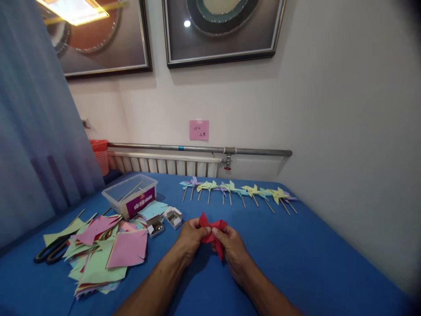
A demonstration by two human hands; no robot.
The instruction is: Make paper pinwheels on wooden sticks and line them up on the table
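Note:
Both my hands hold a folded red paper piece [212, 231] just above the blue table [296, 254]. My left hand [190, 235] pinches its left side with fingers closed. My right hand [230, 248] pinches its right side, thumb on top. A point of the red paper sticks up between the hands and another hangs down by my right palm.
A row of finished paper pinwheels [237, 191] on sticks lies at the back. At the left are a pile of coloured paper squares [105, 254], black scissors [52, 250], a clear plastic box [130, 197] with sticks, and two small open boxes [164, 221].

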